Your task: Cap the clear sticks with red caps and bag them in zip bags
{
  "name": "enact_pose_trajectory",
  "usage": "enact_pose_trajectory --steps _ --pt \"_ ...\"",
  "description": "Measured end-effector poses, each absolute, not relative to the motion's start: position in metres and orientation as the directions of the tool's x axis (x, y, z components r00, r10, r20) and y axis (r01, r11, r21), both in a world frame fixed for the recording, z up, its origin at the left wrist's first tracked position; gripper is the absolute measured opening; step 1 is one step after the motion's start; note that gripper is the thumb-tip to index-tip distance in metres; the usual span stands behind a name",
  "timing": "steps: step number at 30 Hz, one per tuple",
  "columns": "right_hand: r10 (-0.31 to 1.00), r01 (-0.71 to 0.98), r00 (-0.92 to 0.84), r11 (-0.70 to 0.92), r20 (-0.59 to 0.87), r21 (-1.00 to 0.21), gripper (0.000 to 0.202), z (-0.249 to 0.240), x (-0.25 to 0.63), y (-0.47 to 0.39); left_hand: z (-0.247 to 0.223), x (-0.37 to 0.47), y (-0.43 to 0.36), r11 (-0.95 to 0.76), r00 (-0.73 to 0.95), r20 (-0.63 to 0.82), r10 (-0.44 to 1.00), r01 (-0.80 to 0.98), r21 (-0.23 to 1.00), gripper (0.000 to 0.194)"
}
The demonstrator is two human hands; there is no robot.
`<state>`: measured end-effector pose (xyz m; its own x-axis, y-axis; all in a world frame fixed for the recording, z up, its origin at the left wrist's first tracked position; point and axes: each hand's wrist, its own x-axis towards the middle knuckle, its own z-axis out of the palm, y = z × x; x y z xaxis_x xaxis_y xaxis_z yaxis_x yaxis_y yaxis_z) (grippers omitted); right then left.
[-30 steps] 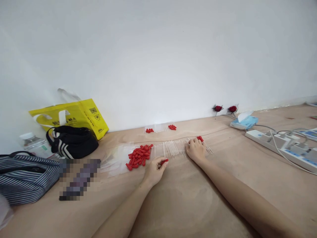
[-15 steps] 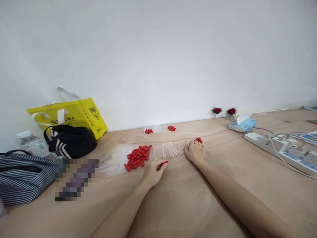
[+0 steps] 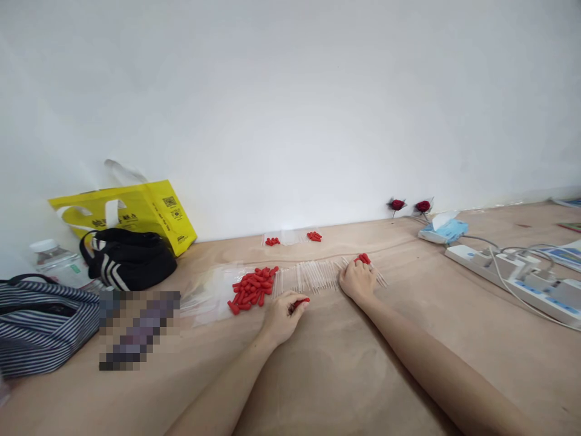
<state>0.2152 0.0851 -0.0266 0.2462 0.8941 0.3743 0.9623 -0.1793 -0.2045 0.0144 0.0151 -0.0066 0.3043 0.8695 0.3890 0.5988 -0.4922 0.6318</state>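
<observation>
My left hand (image 3: 282,319) is closed in a pinch on a small red bulb-ended piece (image 3: 301,303), just right of a heap of like red pieces (image 3: 252,287) on clear plastic. A row of thin, clear or whitish sticks (image 3: 310,276) lies between the heap and my right hand (image 3: 358,281). My right hand rests with curled fingers over the right end of that row. More red pieces (image 3: 364,258) show just beyond its knuckles; whether the fingers grip one or a stick is hidden. Some sticks stick out to the right of this hand.
Against the wall lie clear bags with red pieces (image 3: 314,237). On the left are a yellow bag (image 3: 149,209), a black pouch (image 3: 136,260), a jar (image 3: 57,266) and a striped bag (image 3: 43,327). A tissue pack (image 3: 442,232) and a corded power strip (image 3: 512,284) stand right.
Both hands stay almost where they were. The red piece in my left hand has tilted or shifted slightly, and the right fingers have drawn back a little from the red pieces beyond them.
</observation>
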Motion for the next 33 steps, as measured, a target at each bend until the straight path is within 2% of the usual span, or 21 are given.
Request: enact_pose_trajectory --steps 5,8,11,13,16,20,26,33 --pt "0.883 0.959 0.260 -0.187 0.391 -0.214 0.029 -0.027 0.217 0.083 -0.007 0.015 0.015 -0.508 0.302 0.413 0.859 0.600 0.618 0.015" --pt "0.859 0.951 0.240 -0.115 0.452 -0.287 0.026 -0.028 0.221 0.074 -0.008 0.015 0.016 -0.492 0.288 0.404 0.868 0.605 0.626 0.013" --pt "0.850 0.881 0.100 0.165 0.517 -0.443 0.024 -0.032 0.224 0.056 -0.009 0.015 0.016 -0.478 0.293 0.380 0.877 0.611 0.632 0.012" --pt "0.829 0.733 -0.066 0.418 0.555 -0.537 0.023 -0.034 0.224 0.042 -0.009 0.015 0.016 -0.479 0.300 0.375 0.877 0.608 0.633 0.012" --pt "0.770 0.535 -0.243 0.613 0.590 -0.580 0.021 -0.034 0.222 0.025 -0.008 0.015 0.016 -0.484 0.302 0.381 0.874 0.604 0.633 0.013" --pt "0.758 0.511 -0.346 0.646 0.552 -0.567 0.024 -0.027 0.216 0.016 -0.007 0.016 0.015 -0.492 0.303 0.390 0.870 0.602 0.629 0.014" --pt "0.763 0.571 -0.394 0.640 0.511 -0.514 0.021 -0.022 0.208 0.016 -0.011 0.014 0.017 -0.486 0.305 0.379 0.874 0.590 0.645 0.017" --pt "0.739 0.561 -0.460 0.671 0.492 -0.484 0.021 -0.021 0.204 0.012 -0.011 0.014 0.017 -0.469 0.262 0.390 0.883 0.549 0.692 0.019"
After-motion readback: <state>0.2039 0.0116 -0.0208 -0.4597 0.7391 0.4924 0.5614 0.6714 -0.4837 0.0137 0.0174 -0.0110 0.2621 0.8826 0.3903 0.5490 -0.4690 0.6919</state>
